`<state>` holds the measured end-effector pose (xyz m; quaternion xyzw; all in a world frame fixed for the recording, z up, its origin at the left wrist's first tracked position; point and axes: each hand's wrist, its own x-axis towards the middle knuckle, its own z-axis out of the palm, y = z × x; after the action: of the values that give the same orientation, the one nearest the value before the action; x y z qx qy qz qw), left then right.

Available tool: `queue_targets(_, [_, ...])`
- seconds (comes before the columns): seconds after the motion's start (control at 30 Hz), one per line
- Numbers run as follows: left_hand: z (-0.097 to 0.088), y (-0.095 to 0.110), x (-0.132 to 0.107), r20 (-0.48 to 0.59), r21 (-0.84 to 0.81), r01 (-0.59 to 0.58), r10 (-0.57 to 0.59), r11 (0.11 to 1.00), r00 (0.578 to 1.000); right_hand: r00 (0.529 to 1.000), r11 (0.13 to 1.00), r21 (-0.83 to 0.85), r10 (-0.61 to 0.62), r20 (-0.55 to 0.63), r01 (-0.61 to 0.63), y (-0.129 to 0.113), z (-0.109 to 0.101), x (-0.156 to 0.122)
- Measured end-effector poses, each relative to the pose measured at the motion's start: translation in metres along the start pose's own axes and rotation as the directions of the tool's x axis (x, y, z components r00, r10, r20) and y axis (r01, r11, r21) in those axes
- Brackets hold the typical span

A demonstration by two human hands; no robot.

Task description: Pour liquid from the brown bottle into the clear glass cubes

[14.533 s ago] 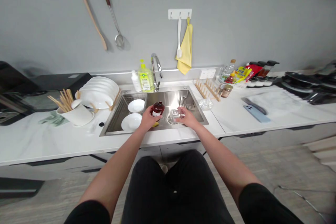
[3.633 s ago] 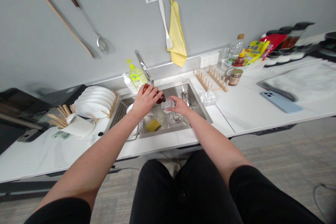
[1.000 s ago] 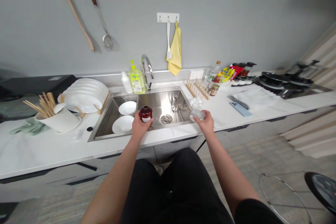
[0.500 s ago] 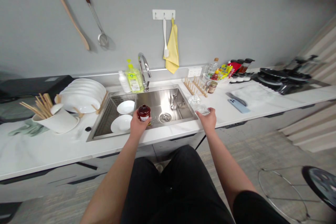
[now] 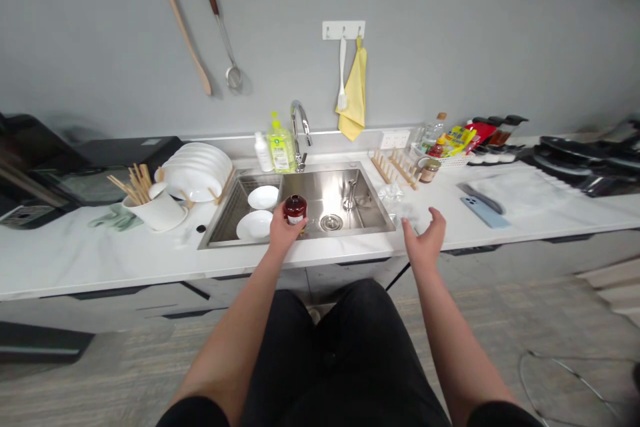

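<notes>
My left hand (image 5: 284,228) is wrapped round a dark amber bottle (image 5: 295,208) with a pale label, held upright over the front of the steel sink (image 5: 320,180). No cap shows on its neck. My right hand (image 5: 425,238) hovers above the counter right of the sink, thumb and fingers apart, with nothing between them. Clear crumpled plastic (image 5: 391,193) lies on the counter just left of and beyond that hand. Two white bowls, one behind (image 5: 263,197) and one in front (image 5: 255,225), rest in the rack at the sink's left side.
Behind the sink stand a tap (image 5: 300,133), a dish soap bottle (image 5: 281,147) and a white bottle (image 5: 263,152). Left are stacked plates (image 5: 197,173) and a utensil holder (image 5: 157,211). Right are a wooden rack (image 5: 395,170), a jar (image 5: 429,171) and a phone (image 5: 484,211).
The view has turned left. My right hand has come away from the clear plastic and its fingers have spread. My left hand still holds the amber bottle over the sink.
</notes>
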<state>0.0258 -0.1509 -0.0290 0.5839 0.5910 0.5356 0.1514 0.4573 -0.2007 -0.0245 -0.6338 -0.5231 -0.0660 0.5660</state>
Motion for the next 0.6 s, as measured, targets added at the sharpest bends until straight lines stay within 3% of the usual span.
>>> queue_targets(0.07, [-0.003, 0.012, -0.008, -0.022, 0.001, -0.046, 0.046, 0.999, 0.999, 0.994, 0.992, 0.071, -0.103, 0.031, 0.101, -0.028, -0.004, -0.011])
queue_targets(0.13, [-0.007, 0.027, -0.021, -0.016, 0.006, -0.089, 0.089, 0.996, 0.996, 0.96, 0.968, 0.216, -0.175, 0.219, 0.127, -0.064, 0.001, -0.026])
queue_targets(0.23, [-0.01, 0.049, -0.049, 0.034, -0.041, -0.131, 0.132, 0.991, 0.991, 0.833, 0.893, 0.45, -0.258, 0.489, 0.012, -0.117, 0.025, -0.054])
queue_targets(0.33, [-0.014, 0.063, -0.077, 0.098, -0.121, -0.112, 0.124, 0.986, 0.987, 0.742, 0.774, 0.604, -0.289, 0.606, -0.192, -0.157, 0.054, -0.078])
queue_targets(0.47, [-0.03, 0.071, -0.1, 0.124, -0.084, -0.123, 0.133, 0.989, 0.983, 0.707, 0.727, 0.601, -0.231, 0.668, -0.331, -0.184, 0.075, -0.096])
queue_targets(0.6, [-0.058, 0.071, -0.105, 0.255, -0.152, -0.211, 0.245, 0.966, 0.935, 0.705, 0.732, 0.583, -0.202, 0.68, -0.352, -0.186, 0.062, -0.097])
